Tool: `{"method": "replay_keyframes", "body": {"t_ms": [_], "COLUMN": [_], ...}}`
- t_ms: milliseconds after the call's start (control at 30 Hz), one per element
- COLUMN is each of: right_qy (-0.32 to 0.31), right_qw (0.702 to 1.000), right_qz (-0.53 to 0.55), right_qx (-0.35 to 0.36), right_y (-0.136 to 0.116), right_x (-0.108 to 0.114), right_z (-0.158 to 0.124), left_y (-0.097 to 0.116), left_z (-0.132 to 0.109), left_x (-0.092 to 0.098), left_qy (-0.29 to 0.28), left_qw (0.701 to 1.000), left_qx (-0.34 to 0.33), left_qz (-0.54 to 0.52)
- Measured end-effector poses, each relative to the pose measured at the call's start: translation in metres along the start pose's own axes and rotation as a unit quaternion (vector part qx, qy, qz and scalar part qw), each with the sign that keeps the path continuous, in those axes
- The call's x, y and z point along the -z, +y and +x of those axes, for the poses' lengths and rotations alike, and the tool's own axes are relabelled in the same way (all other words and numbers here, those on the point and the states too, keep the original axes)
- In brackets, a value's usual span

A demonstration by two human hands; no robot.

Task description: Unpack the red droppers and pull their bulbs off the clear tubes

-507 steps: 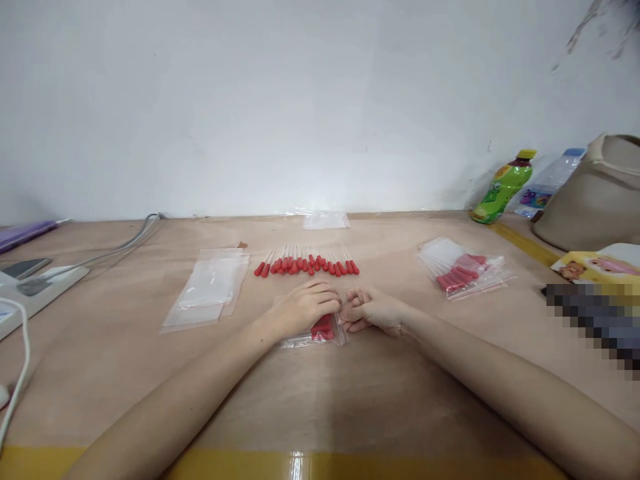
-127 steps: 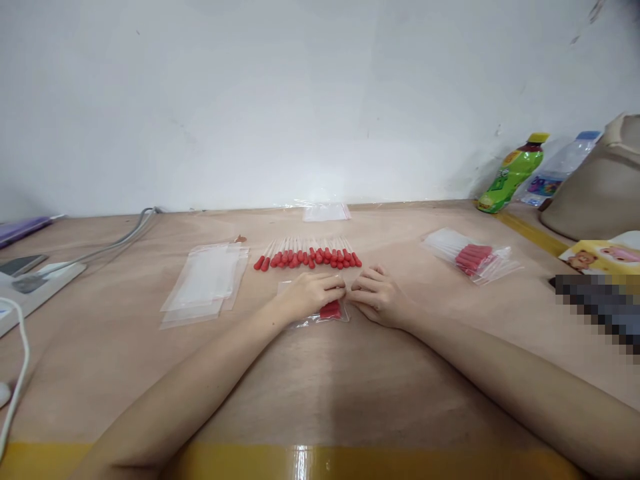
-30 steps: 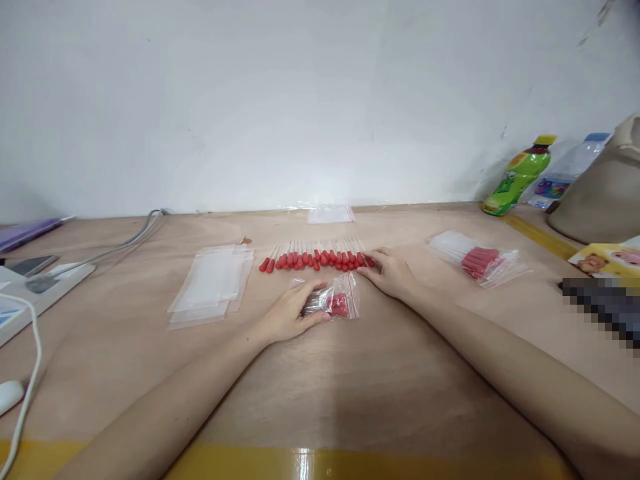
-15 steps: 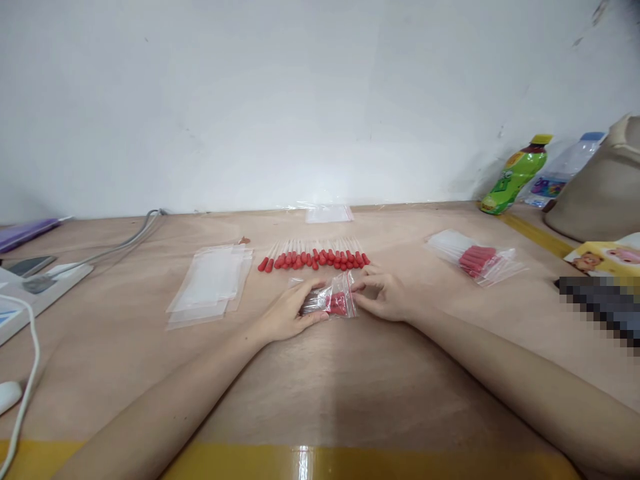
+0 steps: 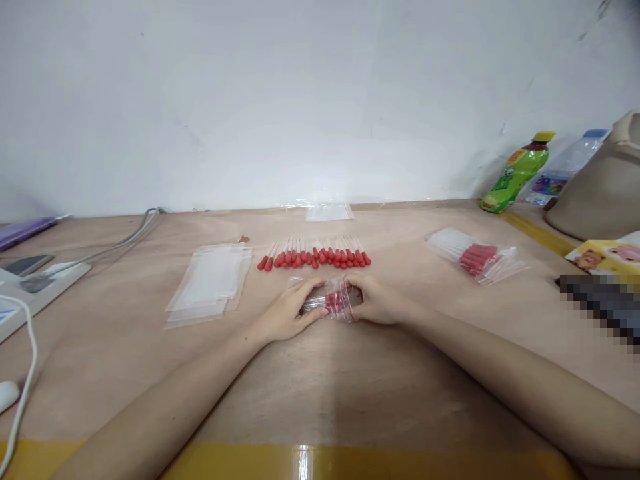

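Note:
A small clear zip bag (image 5: 341, 312) holding several glass droppers with red rubber bulbs (image 5: 332, 302) lies on the table between my hands. My left hand (image 5: 289, 312) curls round the bag's left end, thumb at the near side and fingers at the far side. At the bag's red-lined mouth, my right hand (image 5: 376, 300) grips both edges with thumb and fingers, and the mouth bulges. Just beyond, a row of loose red-bulbed droppers (image 5: 320, 257) lies with tips toward the wall.
Flat zip bags (image 5: 207, 283) are stacked at left. A filled bag of droppers (image 5: 475, 257) lies at right. Another flat bag (image 5: 329, 212) is by the wall. Farther right stand a green bottle (image 5: 517, 173), a clear bottle (image 5: 565, 167) and a beige bag (image 5: 597, 183). A cable (image 5: 115, 243) crosses the left side.
My right hand has moved slightly left and nearer, closing on the bag's mouth, which has gone from flat to bulged. My left hand stays in place.

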State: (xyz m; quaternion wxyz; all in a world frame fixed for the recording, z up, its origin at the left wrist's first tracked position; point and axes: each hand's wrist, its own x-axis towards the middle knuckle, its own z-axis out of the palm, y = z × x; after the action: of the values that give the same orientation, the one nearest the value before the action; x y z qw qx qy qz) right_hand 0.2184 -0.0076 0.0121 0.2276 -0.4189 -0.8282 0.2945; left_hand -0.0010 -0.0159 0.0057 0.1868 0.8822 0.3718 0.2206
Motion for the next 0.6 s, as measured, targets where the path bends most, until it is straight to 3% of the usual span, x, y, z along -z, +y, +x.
{"method": "replay_keyframes", "body": {"t_ms": [300,600], "right_qy": [-0.001,-0.035], "right_qw": [0.992,0.996], "right_qz": [0.122,0.05], "right_qx": [-0.013,0.064], "right_y": [0.005,0.015], "right_x": [-0.004,0.007], "right_z": [0.001,0.002], "left_y": [-0.001,-0.002], "left_z": [0.0,-0.001], "left_x": [0.0,0.001], "left_qy": [-0.005,-0.006], "left_qw": [1.0,1.0], "left_qx": [0.011,0.004], "left_qz": [-0.002,-0.003]}}
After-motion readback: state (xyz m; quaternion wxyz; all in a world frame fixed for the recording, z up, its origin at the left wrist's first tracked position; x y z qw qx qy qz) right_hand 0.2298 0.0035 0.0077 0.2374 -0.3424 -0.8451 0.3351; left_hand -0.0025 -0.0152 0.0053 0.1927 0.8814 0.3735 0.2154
